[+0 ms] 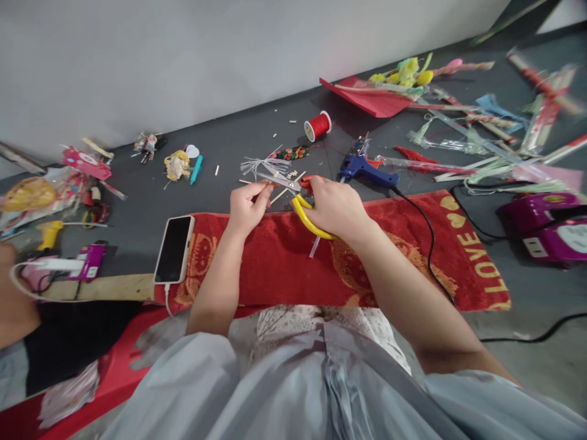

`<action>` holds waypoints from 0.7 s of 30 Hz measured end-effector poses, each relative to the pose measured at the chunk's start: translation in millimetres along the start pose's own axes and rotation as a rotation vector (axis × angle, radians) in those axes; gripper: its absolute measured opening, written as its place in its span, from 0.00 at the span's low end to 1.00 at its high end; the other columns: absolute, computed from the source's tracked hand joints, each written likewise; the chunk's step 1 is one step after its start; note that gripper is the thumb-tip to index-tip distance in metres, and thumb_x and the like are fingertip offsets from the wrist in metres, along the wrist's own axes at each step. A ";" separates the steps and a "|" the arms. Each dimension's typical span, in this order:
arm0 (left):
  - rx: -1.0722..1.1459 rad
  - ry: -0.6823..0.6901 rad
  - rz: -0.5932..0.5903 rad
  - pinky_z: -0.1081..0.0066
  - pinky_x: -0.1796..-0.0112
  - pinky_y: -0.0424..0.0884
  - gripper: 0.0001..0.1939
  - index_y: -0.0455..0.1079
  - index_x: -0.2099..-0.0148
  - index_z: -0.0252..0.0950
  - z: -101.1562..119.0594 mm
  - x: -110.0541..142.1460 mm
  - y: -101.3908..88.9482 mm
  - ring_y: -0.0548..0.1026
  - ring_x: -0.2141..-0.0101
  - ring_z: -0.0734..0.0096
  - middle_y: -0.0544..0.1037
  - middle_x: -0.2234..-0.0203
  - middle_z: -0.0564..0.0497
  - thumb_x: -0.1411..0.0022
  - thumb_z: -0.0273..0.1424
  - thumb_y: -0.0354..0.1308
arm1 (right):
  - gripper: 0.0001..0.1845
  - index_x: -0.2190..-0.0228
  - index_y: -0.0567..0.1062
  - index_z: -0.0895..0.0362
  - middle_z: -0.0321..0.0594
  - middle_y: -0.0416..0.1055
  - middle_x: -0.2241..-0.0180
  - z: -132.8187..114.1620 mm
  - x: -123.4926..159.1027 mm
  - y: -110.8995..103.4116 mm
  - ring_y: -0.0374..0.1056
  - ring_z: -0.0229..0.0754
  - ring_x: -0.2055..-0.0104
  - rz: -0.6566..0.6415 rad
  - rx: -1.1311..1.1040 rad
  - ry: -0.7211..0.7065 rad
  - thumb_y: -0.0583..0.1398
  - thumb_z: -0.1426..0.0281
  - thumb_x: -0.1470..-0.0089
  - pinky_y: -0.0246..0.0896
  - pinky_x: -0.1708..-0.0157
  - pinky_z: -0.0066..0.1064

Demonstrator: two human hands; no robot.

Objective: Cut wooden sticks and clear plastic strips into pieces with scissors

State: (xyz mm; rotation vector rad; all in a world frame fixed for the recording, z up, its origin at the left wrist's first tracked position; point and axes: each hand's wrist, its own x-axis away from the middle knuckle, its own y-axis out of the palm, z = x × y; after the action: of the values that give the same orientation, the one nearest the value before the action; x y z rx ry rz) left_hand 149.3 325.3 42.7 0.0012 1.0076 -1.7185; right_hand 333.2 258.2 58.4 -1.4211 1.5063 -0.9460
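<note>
My right hand [337,205] is closed round a pair of scissors [305,211] with yellow and orange-red handles. Their metal blades point left, towards my left hand [250,205]. The fingers of that hand are pinched together close to the blades; whatever is between them is too small to make out. Just beyond the blades lie a bundle of thin white strips [261,165], a dark patterned piece [293,152] and several short pale stick bits [292,175]. Both forearms pass over a red towel [275,263].
A blue glue gun [367,168] lies right of the scissors, its cord crossing the towel. Behind stands a red thread spool [318,126]. A charging phone [174,249] rests at the left. Wrapped sticks and a purple device [545,226] occupy the right. Another person's arm [16,299] shows far left.
</note>
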 end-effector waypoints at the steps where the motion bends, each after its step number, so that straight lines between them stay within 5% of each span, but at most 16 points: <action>1: 0.003 -0.002 0.008 0.76 0.76 0.63 0.26 0.69 0.78 0.35 0.2 -0.1 0.0 0.67 0.82 0.79 0.70 0.86 0.54 0.35 0.48 0.50 | 0.30 0.54 0.71 0.62 0.52 0.75 0.57 0.5 -0.1 1.4 0.72 0.53 0.60 0.014 -0.003 -0.009 0.50 0.50 0.43 0.61 0.64 0.37; 10: 0.004 0.018 0.022 0.78 0.77 0.62 0.25 0.68 0.79 0.35 2.9 -1.3 -0.3 0.67 0.82 0.81 0.71 0.86 0.54 0.35 0.45 0.52 | 0.37 0.54 0.69 0.64 0.55 0.74 0.56 2.8 -0.6 7.2 0.70 0.55 0.54 0.081 -0.057 -0.063 0.48 0.44 0.44 0.61 0.57 0.39; 21: 0.036 -0.032 0.023 0.76 0.75 0.64 0.24 0.69 0.78 0.35 3.4 -0.4 0.6 0.67 0.81 0.79 0.71 0.85 0.54 0.36 0.46 0.52 | 0.35 0.54 0.71 0.62 0.53 0.75 0.58 1.8 -0.1 3.2 0.72 0.52 0.59 0.055 -0.090 -0.054 0.47 0.45 0.43 0.60 0.62 0.37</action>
State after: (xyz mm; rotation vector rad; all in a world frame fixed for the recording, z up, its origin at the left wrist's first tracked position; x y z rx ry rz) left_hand 151.6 323.5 44.7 0.0090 0.9494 -1.7103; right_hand 333.7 258.5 54.7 -1.4493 1.5569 -0.8090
